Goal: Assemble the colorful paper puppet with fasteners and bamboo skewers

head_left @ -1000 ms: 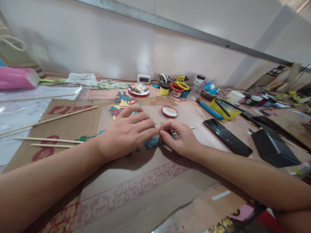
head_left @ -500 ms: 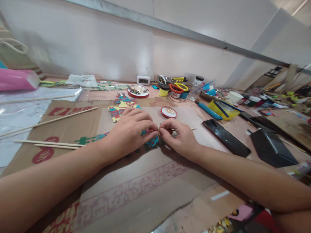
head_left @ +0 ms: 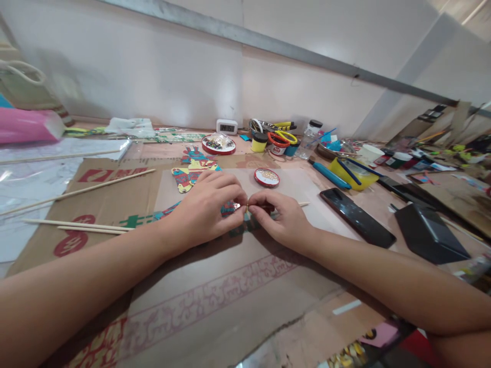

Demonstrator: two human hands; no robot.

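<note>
My left hand is closed in a pinch on a small blue-and-red painted piece, which shows between the thumb and forefinger; the rest is covered by the hand. Right beside it, my right hand is closed, thumb and forefinger pressed together, the fingertips of both hands nearly meeting. A tiny gold-coloured bit shows between them, too small to name. Past my right hand's fingers pokes the pale tip of a stick. Beyond the hands lie a red-rimmed lid with small gold pieces and yellow, blue and red painted cutouts.
Thin wooden sticks rest on cardboard at the left. A phone, a black box-like object and a blue-handled tool are at the right. Paint jars, a lid of beads and a digital clock line the back.
The painted piece at my left hand has shifted up and now shows less below the thumb. Both hands' fingertips have moved slightly left and stay close together.
</note>
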